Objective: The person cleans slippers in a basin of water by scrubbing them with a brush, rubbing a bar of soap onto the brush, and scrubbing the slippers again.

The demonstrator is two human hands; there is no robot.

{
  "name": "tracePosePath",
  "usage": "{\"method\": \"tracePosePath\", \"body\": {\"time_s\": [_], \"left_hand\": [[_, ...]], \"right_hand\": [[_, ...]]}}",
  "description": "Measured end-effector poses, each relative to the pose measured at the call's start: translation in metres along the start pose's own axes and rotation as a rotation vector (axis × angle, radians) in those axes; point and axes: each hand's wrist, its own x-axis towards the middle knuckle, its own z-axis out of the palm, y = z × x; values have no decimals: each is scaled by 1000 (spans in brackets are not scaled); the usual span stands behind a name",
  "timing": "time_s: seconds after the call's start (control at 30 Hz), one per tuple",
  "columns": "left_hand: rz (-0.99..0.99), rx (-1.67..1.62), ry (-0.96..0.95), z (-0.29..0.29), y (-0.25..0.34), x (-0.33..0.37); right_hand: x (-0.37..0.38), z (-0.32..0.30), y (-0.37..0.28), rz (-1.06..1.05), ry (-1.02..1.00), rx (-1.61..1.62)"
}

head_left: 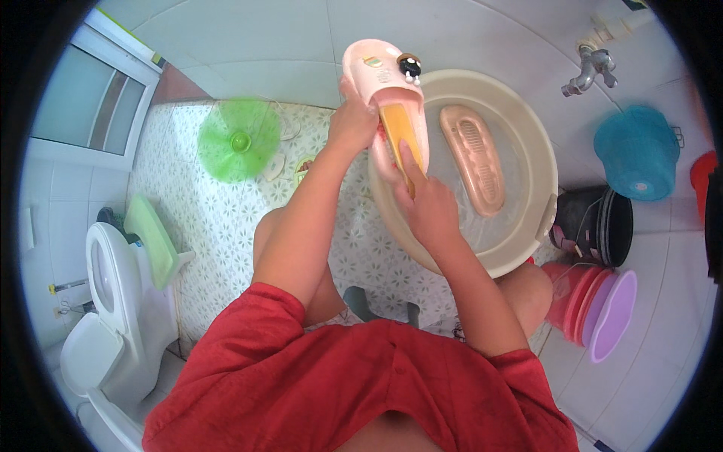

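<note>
My left hand [354, 126] gripped the pink slide slipper [382, 79] above the beige basin's [544, 143] left rim; my right hand [431, 209] grasped the yellow brush [399, 129] inside it. Hard pressing against a slack left hold could have knocked the slipper loose.

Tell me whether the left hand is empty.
No, the left hand grips a pale pink, round-toed slipper with a mostly black ornament on its upper.

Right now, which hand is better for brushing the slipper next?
Probably the right hand: it holds the yellow brush against the inside of the pink slipper, index finger along it. The left hand is busy gripping the slipper's side.
</note>
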Motion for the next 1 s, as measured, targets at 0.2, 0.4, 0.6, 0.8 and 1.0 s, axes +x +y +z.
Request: {"method": "tracePosePath", "body": {"time_s": [0.2, 0.4, 0.6, 0.8, 1.0], "left_hand": [[-37, 7, -11, 3, -4, 6], [-54, -60, -46, 2, 1, 4], [-103, -88, -105, 2, -3, 8], [-65, -101, -96, 6, -7, 13], [-95, -135, -99, 11, -19, 21]], "right_hand": [[-55, -11, 11, 21, -78, -1], [-73, -21, 23, 102, -121, -79], [-30, -7, 22, 53, -34, -41], [31, -6, 5, 60, 19, -15], [18, -3, 1, 65, -69, -27]]}}
